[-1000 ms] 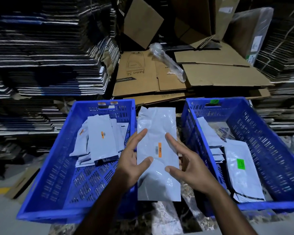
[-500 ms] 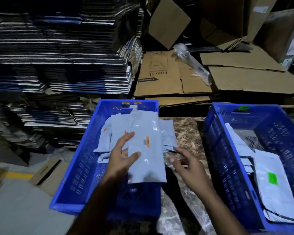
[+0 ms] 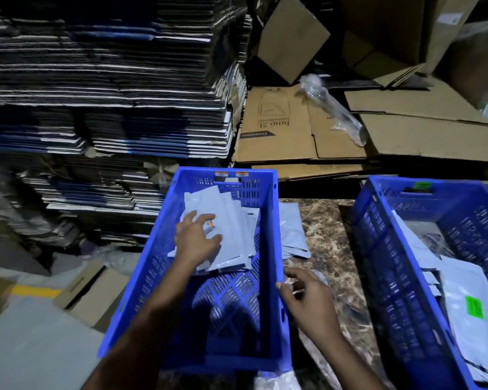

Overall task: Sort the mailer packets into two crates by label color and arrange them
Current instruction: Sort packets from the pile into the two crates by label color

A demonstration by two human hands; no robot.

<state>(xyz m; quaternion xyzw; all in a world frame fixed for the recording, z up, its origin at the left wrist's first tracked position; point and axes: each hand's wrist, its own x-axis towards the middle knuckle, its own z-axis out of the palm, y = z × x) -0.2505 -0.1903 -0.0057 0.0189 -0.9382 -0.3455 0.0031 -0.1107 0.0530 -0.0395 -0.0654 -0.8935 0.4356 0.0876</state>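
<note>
my left hand [image 3: 199, 242] lies flat, grip apart, on the orange-label packet [image 3: 228, 235] in the left crate [image 3: 271, 249]; its long axis runs near-to-far. right hand [image 3: 307, 299] empty, grip apart.

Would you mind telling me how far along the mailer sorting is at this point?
Done: several orange-label packets lie in the left crate, and green-label packets in the right crate. In hand: the left hand presses flat on the orange pile, arranging it; the right hand hovers empty beside that crate. Left: a few grey packets lie unsorted on the table between the crates.
</note>
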